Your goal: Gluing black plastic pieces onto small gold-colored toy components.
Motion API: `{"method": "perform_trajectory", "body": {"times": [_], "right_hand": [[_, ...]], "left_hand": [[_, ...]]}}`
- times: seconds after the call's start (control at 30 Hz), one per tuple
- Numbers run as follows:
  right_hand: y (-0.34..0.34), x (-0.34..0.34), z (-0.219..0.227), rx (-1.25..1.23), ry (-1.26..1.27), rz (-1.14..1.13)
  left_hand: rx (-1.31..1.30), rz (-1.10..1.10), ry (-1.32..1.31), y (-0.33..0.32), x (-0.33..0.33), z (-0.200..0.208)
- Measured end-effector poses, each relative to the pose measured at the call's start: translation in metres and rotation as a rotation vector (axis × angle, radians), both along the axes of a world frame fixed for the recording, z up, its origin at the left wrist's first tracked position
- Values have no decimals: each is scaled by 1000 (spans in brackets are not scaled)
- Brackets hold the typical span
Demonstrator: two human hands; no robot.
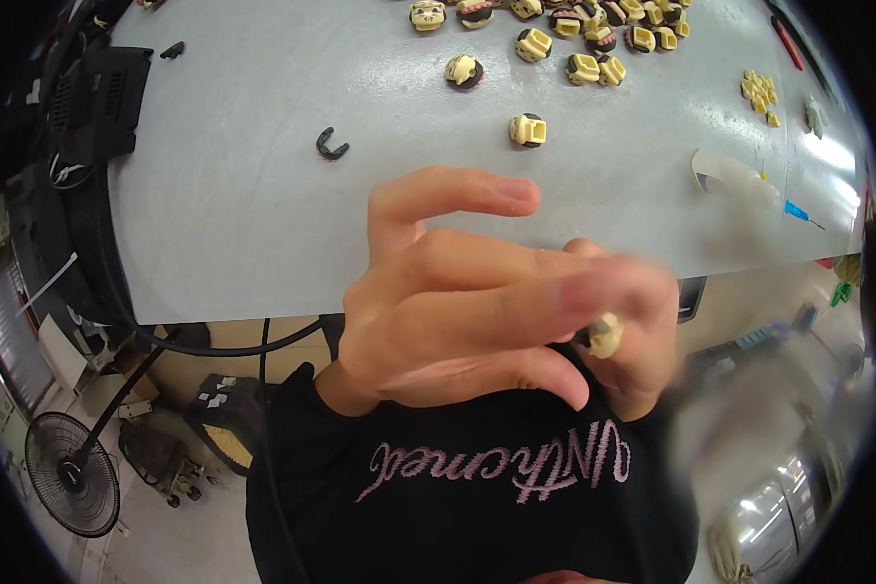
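Observation:
My left hand (457, 292) reaches across in front of my body, its fingers stretched and apart. Its leading fingertips overlap my right hand (647, 341), whose fingers curl round a small cream plastic piece (606, 336). Something dark shows beside that piece; fingers cover the rest, so its exact kind is unclear. On the table (234, 224), the nearest item past my hands is a cream-and-black toy head (529, 130), its hollow side showing. A curved black piece (331, 145) lies to its left, and another toy head (464, 72) lies farther back.
Several more toy heads (584, 68) crowd the far side. Small cream pieces (760, 94), a red-handled tool (786, 42) and a blue-hubbed needle (798, 210) lie at the right. A black device (97, 102) borders the left; below stands a fan (72, 474). Blurred patches obscure the right side.

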State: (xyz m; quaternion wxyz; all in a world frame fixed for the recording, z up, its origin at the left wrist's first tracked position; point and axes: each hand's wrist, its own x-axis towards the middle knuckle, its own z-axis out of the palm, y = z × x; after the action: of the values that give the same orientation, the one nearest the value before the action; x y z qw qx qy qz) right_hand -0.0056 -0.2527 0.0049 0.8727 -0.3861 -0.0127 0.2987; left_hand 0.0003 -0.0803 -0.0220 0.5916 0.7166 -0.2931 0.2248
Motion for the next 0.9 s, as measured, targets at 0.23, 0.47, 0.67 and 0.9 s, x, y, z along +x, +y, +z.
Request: {"method": "perform_trajectory", "body": {"times": [0.23, 0.47, 0.67, 0.9], "right_hand": [[5, -6, -5, 171, -21, -116], [-2, -6, -3, 117, -34, -141], [-7, -5, -16, 138, -109, -121], [-2, -6, -14, 37, -78, -213]], "left_hand": [[10, 4, -37, 0, 2, -1], [54, 49, -17, -6, 0, 1], [219, 168, 91, -9, -4, 10], [289, 222, 40, -9, -4, 9]]}}
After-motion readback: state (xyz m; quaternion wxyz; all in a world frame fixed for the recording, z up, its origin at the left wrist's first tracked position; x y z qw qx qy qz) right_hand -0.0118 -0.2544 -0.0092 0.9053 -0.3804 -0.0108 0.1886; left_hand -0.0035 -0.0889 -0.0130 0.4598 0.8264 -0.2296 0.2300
